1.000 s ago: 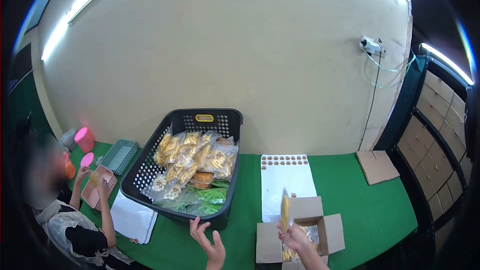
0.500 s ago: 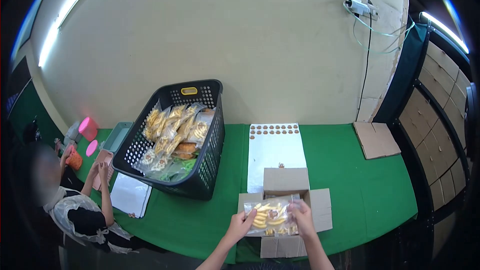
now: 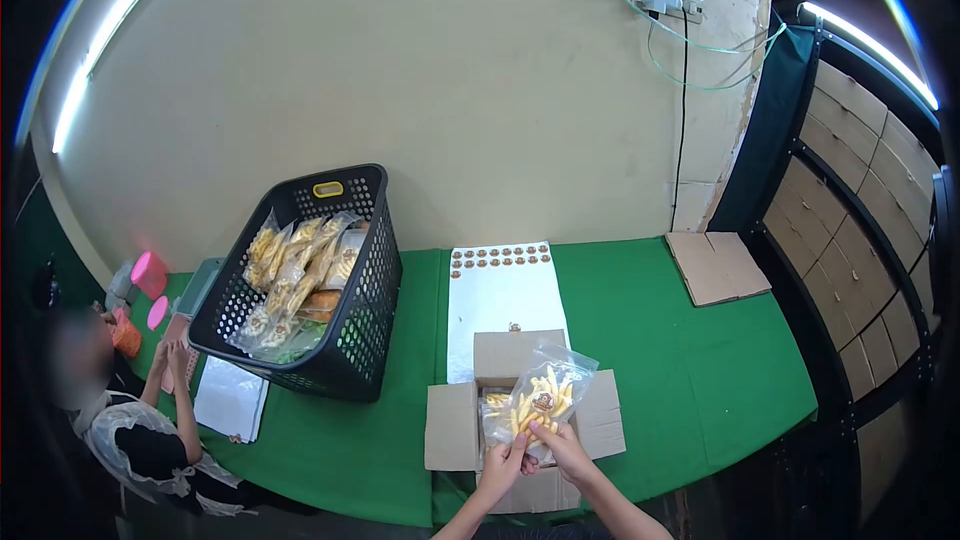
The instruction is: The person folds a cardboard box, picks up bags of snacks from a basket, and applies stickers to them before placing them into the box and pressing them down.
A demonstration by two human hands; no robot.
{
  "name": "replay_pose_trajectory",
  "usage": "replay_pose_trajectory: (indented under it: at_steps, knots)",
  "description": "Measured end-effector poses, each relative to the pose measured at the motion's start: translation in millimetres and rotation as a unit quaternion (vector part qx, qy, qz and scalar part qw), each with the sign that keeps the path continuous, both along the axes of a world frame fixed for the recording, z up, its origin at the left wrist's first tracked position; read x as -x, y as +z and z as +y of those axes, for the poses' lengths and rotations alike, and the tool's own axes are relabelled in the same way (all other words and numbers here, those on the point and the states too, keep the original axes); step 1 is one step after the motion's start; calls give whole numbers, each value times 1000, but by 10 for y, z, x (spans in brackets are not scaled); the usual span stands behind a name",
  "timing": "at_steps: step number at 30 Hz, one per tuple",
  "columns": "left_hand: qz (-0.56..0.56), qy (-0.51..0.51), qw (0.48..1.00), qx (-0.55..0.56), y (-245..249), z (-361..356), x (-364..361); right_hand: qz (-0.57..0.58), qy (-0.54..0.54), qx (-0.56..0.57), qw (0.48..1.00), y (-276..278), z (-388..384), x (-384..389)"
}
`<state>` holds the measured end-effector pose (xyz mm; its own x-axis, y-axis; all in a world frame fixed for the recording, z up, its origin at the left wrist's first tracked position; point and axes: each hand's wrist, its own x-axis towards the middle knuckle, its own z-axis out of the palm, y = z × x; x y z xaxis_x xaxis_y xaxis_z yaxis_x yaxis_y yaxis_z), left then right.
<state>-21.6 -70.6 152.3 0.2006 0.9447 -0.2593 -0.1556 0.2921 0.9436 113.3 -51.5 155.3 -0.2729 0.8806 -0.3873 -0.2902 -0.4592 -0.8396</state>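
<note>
A clear plastic bag of pale yellow sticks (image 3: 550, 386) with a round brown label stands tilted over an open cardboard box (image 3: 452, 427). My left hand (image 3: 503, 467) pinches the bag's lower left edge. At its lower right, my right hand (image 3: 563, 452) grips the same bag, close beside the left. More packed yellow pieces show inside the box, partly hidden by the bag. Behind the box lies a white sheet (image 3: 500, 305) with rows of round brown stickers and one lone sticker near the box.
A black basket (image 3: 365, 340) full of snack bags stands left. Papers (image 3: 229, 400), a pink tray and pink containers lie beyond it, near a seated co-worker (image 3: 150, 440). Flat cardboard (image 3: 718, 267) lies at the right, near shelved boxes (image 3: 840, 230).
The bag has turned from lying level to upright, and my hands have come together at its lower end. The whole view has shifted, with things now farther left.
</note>
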Motion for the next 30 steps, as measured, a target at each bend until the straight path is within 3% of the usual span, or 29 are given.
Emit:
replay_pose_trajectory:
  at_steps: [4, 8, 11, 13, 14, 17, 18, 21, 30]
  knots:
    - [106, -10, 994, 34, 6, 2, 247, -20, 3, -19, 1000, 40, -5, -62]
    - [-116, 71, 988, 68, 32, 75, 470, -50, 139, -7, 989, 44, -70, -164]
    - [53, 23, 998, 33, 220, 72, 313, -129, 252, -16, 959, 62, -106, -160]
    - [81, 16, 996, -44, 88, 105, 265, -197, 320, -15, 927, 123, -56, -200]
    - [97, 10, 994, -55, 48, 114, 257, -133, 236, -65, 960, -99, -105, -214]
    - [113, 9, 988, -109, 131, 81, 138, -175, 146, -112, 967, 27, -66, -342]
    - [112, 13, 985, -129, 160, 61, 83, -207, 139, -101, 963, 180, -56, -366]
    - [113, 42, 980, -155, 35, 23, -32, -109, 86, -123, 983, 463, -96, -305]
    - [104, 47, 975, -189, 372, 14, -87, -156, 30, -227, 961, 422, -58, -303]
